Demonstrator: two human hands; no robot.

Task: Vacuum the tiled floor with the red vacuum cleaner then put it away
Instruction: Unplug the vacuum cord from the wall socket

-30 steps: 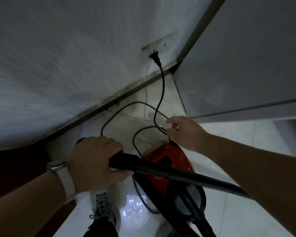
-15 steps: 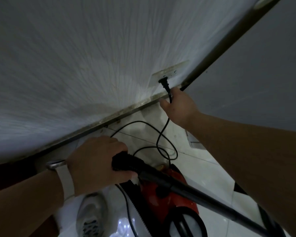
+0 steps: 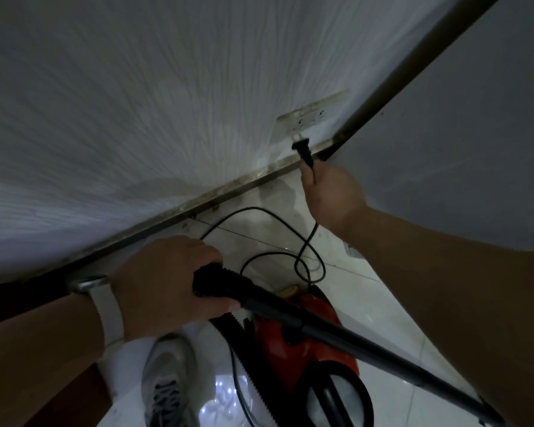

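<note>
The red vacuum cleaner (image 3: 302,343) sits on the pale tiled floor (image 3: 367,297) below me. My left hand (image 3: 167,282) grips the black handle end of its wand (image 3: 336,331), which runs down to the right. My right hand (image 3: 330,192) holds the black power cord just behind the plug (image 3: 302,149). The plug's prongs are bare and sit just below the wall socket (image 3: 312,117). The cord (image 3: 309,260) loops over the floor back to the vacuum.
A white wall (image 3: 136,118) with a dark skirting strip fills the upper view. A grey door or panel (image 3: 460,134) stands at the right. My grey shoe (image 3: 167,380) is beside the vacuum, and a ribbed black hose (image 3: 244,349) lies between them.
My right hand reached from the vacuum up to the socket, took the cord behind the plug and pulled the plug out. The left hand kept its grip on the wand.
</note>
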